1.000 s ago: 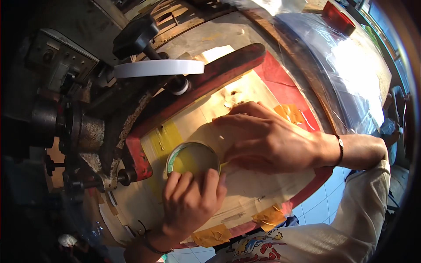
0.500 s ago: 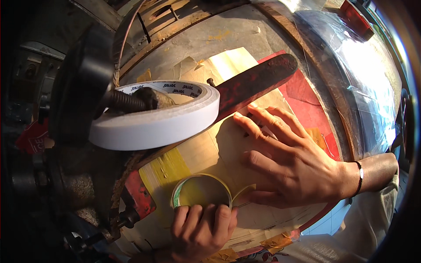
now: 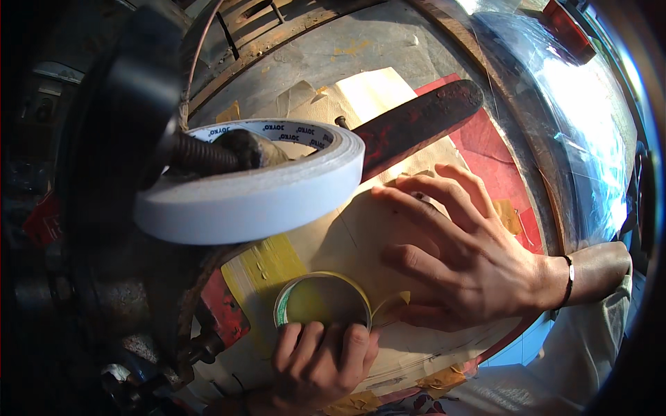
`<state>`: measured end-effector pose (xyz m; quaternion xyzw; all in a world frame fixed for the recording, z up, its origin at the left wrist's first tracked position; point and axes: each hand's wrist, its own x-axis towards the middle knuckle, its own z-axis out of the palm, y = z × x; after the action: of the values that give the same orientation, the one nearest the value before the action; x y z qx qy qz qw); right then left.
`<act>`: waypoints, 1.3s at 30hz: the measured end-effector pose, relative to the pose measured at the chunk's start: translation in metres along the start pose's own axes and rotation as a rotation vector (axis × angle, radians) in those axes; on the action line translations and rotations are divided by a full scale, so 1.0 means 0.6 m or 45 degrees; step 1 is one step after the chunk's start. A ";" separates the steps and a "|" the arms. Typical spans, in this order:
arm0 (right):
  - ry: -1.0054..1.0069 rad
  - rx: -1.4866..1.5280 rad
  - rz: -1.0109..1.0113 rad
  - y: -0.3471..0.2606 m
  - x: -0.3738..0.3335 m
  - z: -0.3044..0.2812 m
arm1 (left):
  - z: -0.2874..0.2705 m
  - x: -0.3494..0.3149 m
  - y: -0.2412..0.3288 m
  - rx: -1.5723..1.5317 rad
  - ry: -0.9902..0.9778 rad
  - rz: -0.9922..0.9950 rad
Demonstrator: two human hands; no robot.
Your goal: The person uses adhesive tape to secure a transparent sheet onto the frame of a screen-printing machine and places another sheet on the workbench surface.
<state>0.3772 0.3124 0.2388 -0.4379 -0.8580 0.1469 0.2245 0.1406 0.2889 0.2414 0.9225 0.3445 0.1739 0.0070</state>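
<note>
In my left hand [image 3: 319,367], fingers curl into the ring of a narrow tape roll [image 3: 284,295], yellow outside with a white and green core. A short loose tape end [image 3: 395,303] sticks out toward my right hand [image 3: 479,263]. That hand lies palm down, fingers spread and bent, over a pale tan sheet [image 3: 361,243]; a small dark thing shows between its fingertips, too small to name. A wide yellow tape strip [image 3: 267,263] lies flat on the sheet, left of the roll.
A large white tape roll [image 3: 257,208] hangs around a threaded clamp screw [image 3: 208,154]. Beside it, a dark red metal bar [image 3: 423,125] crosses the sheet. Clear plastic [image 3: 555,118] lies at the far right, near a red object [image 3: 565,31]. Red backing [image 3: 492,145] shows under the sheet.
My right hand's fingers have bent and drawn up more. My left hand keeps hold of the yellow tape roll. The view has shifted slightly.
</note>
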 end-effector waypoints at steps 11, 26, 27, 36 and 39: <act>-0.068 0.274 -0.320 0.024 0.022 0.008 | 0.011 0.014 0.002 0.068 0.080 0.034; -0.274 0.319 -0.217 0.001 0.024 -0.015 | 0.008 0.014 0.002 -0.017 0.199 0.026; -0.336 0.320 -0.243 -0.001 0.025 -0.022 | 0.008 0.013 0.002 -0.009 0.210 0.041; -0.314 0.157 -0.237 -0.008 0.015 -0.012 | 0.014 0.014 -0.005 0.013 0.334 0.038; -0.163 0.117 -0.392 0.002 0.015 -0.003 | 0.011 0.017 -0.007 0.007 0.332 0.043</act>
<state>0.3741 0.3206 0.2422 -0.2802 -0.9199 0.1774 0.2092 0.1472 0.2992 0.2376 0.8978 0.3273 0.2915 -0.0434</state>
